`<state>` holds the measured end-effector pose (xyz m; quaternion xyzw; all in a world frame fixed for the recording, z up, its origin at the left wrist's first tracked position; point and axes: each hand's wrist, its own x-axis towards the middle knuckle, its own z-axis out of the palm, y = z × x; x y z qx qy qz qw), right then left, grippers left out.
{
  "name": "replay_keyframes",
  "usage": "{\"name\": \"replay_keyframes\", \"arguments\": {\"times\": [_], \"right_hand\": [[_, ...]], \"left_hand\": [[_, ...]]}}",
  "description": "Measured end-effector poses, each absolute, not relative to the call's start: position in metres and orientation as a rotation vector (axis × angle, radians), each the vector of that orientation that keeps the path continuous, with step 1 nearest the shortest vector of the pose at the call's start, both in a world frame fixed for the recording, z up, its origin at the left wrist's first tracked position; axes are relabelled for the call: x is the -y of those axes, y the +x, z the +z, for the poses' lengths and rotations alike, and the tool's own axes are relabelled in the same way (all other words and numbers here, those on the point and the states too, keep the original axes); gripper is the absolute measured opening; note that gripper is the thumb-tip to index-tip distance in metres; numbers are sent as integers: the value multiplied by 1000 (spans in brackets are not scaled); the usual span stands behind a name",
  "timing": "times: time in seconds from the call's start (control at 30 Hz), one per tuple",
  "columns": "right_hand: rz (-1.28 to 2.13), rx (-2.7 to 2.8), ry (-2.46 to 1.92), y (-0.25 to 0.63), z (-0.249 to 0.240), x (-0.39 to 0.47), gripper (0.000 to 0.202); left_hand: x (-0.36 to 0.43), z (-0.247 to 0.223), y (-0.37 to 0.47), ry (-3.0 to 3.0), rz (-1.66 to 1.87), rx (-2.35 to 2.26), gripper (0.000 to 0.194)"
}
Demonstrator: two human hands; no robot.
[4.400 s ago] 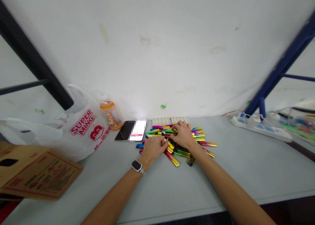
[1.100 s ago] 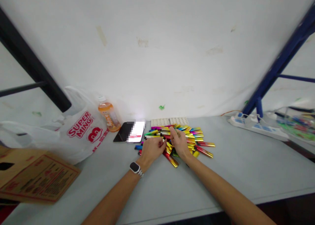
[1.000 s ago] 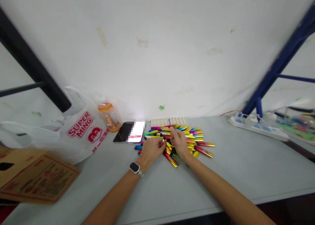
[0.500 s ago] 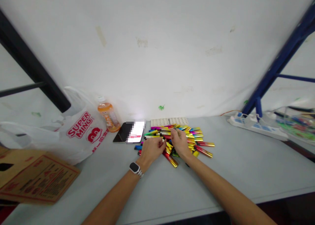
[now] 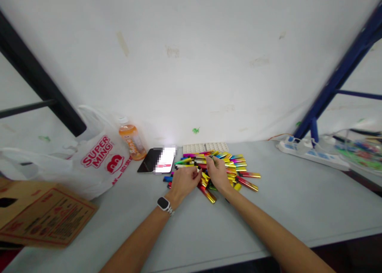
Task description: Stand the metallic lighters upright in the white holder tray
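Left hand (image 5: 185, 182), watch (image 5: 163, 203) on wrist: fingers curled, thumb near index; cannot tell whether a piece is pinched. Right hand (image 5: 219, 174) just beside it, closed into a loose fist; contents hidden, grip not confirmed. Both at the near side of a heap of shiny, pen-like pieces (image 5: 231, 171), which fans out on the table (image 5: 298, 201) around and beyond them. Step in hand, as judged: close two-handed work over the heap. Next move likely calls for small finger motions, wrists kept off the loose ends. Limits: white studded plates (image 5: 193, 148) lie just behind the heap, then the wall (image 5: 191, 74); a flat device (image 5: 151, 160) sits near on the left, bottle (image 5: 132, 141) beyond. Most room: rightward, toward the power strip (image 5: 313, 156), and nearward between the forearms.
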<state>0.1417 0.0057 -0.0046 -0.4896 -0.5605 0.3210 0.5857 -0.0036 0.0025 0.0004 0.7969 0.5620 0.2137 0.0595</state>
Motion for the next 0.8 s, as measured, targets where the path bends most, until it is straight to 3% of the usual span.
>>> {"name": "replay_keyframes", "arguments": {"times": [0.6, 0.8], "right_hand": [[1046, 1410, -890, 139, 1, -1, 39], [680, 1602, -933, 153, 10, -7, 24]], "left_hand": [[0, 3, -4, 2383, 626, -1704, 35], [-1, 1, -4, 2387, 655, -1713, 38]]}}
